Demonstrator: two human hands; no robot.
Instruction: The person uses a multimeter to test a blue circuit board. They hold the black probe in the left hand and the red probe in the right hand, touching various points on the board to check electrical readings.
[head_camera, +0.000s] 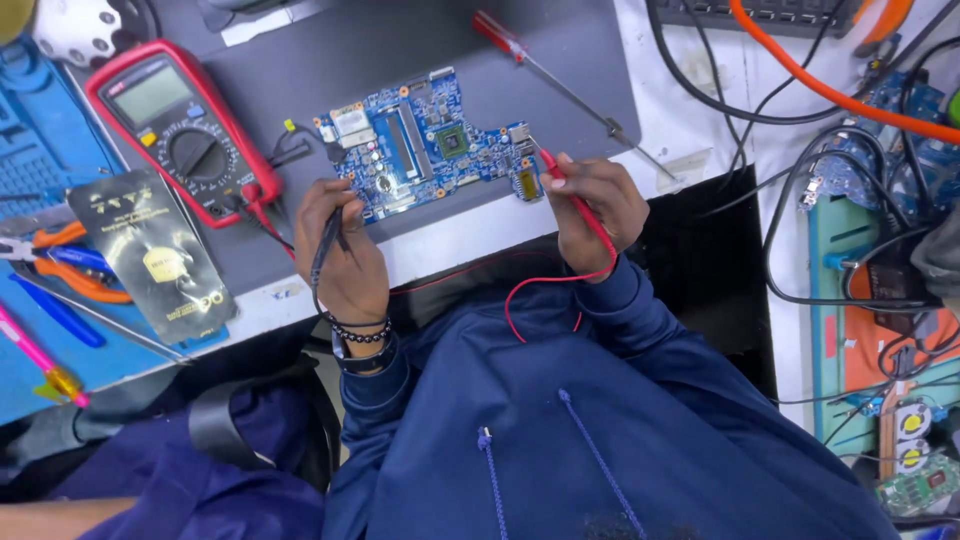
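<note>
Here, a blue circuit board (425, 140) lies flat on a grey mat (560, 70) on the bench, and its long side runs from left to right, tipped up a little at the right end. The person's left hand (345, 250) has its fingers closed tight around a black probe (327, 240). The probe is long and thin, and it points up and a bit right, toward the near left part of the board. The right hand (592, 208) pinches a red probe (575, 195) with its fingers pressed together on it. This probe slants up and to the left, and its tip sits at the right edge of the board. A red wire (520, 290) loops down from it over the blue hoodie (600, 420). A red meter (180, 130) lies to the left of the board. A screwdriver (560, 85) with a red handle lies behind the board, pointing down to the right.
</note>
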